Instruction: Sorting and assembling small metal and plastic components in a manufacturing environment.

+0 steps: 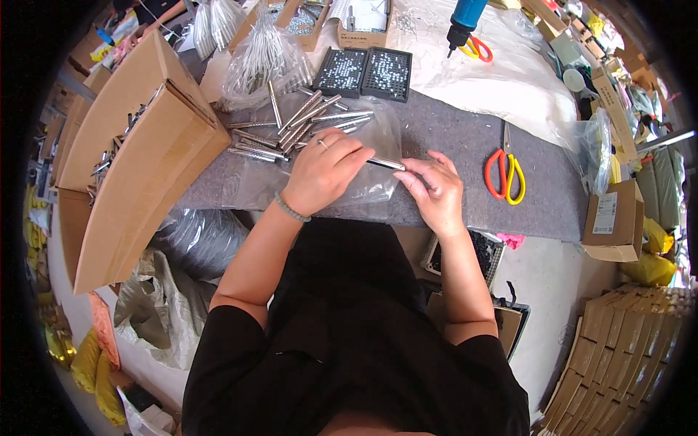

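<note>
My left hand [327, 171] is closed around a slim, shiny metal tube [383, 163] that points to the right. At the tube's right end, my right hand [438, 195] pinches with thumb and forefinger; whether a small part sits between them is too fine to see. Just beyond my left hand, a loose pile of similar metal tubes [309, 116] lies on a clear plastic bag [371, 190]. Behind the pile are two black trays [355, 93] of small shiny pieces. A bag of thin white strips [263, 69] stands to their left.
An open cardboard box [156, 174] holding metal tubes tilts at the left of the grey table mat [465, 123]. Red-and-yellow-handled scissors [507, 171] lie to the right. A blue power driver [466, 18] hangs over the far side, near a second pair of scissors [480, 49].
</note>
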`<control>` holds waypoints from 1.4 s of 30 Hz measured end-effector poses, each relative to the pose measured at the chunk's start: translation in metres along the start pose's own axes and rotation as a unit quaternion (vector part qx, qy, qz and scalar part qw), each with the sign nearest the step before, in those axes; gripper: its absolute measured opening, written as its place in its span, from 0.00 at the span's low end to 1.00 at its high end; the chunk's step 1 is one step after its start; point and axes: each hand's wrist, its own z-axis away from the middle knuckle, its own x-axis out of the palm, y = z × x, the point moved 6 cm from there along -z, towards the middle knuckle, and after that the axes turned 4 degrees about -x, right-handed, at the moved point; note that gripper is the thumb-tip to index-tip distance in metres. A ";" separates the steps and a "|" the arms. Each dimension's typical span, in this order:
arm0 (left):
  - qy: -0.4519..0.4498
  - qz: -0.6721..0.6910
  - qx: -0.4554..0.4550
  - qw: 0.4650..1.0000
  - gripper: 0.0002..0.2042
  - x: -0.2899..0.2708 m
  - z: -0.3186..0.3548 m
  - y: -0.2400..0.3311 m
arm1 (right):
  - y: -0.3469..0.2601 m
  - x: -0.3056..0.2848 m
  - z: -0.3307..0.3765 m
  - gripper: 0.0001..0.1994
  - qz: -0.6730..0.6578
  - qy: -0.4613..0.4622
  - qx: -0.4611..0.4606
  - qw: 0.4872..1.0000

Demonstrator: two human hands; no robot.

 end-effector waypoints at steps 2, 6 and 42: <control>0.016 0.004 0.021 1.000 0.12 0.003 -0.004 0.003 | 0.002 -0.006 -0.002 0.09 0.010 -0.002 0.003 1.000; -0.028 -0.020 -0.025 0.999 0.12 0.020 -0.003 0.002 | 0.015 -0.001 0.007 0.09 0.045 -0.001 0.004 0.999; -0.108 -0.013 0.083 0.991 0.16 -0.005 0.062 0.051 | 0.078 -0.315 0.478 0.17 0.424 0.175 0.617 0.639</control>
